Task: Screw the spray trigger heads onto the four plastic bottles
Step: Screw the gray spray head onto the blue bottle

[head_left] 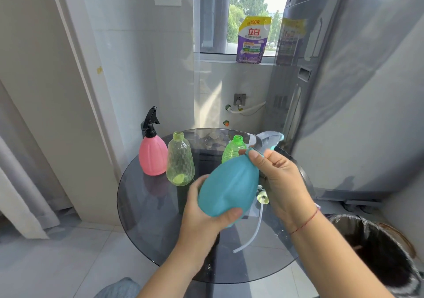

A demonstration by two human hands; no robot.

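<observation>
My left hand grips the base of a teal bottle, held tilted above the round glass table. My right hand wraps the bottle's neck and the collar of a grey-and-teal trigger head that sits on it. A pink bottle with a black trigger head stands at the table's back left. Beside it stands an open pale-green clear bottle. A bright green open bottle stands behind the teal one. A loose spray head with a clear dip tube lies on the glass, partly hidden by my right hand.
A grey washing machine rises close on the right. A dark bin with a black liner sits at the lower right beside the table. A purple detergent pouch stands on the window sill. White wall and curtain on the left.
</observation>
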